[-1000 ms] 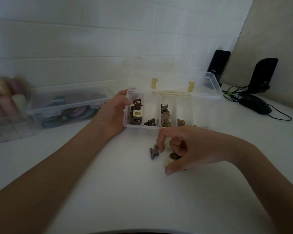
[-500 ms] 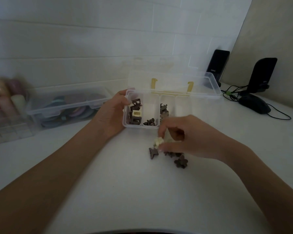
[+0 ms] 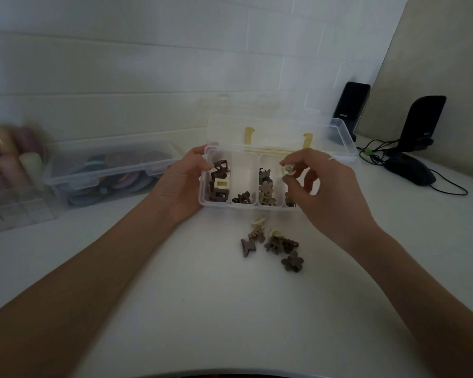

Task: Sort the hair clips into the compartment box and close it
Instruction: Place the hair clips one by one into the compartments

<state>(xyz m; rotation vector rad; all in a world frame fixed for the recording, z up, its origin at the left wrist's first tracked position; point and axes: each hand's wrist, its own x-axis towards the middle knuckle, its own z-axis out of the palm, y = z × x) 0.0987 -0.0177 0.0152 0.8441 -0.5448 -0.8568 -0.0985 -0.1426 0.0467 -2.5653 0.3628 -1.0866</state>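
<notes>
Clip pinched above open box

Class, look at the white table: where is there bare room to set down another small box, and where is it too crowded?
Bare room: the wide stretch of table between the two forearms, nearer than the loose clips. Also right of the compartment box, before the mouse. Crowded: the far left, with the flat storage box, and directly in front of the compartment box.

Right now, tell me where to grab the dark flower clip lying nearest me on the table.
Pinch the dark flower clip across its petals' outer edges, coming straight down from above. It lies flat, petals up, a little apart from the pile, so its sides look free. Its hinge is hidden.
</notes>
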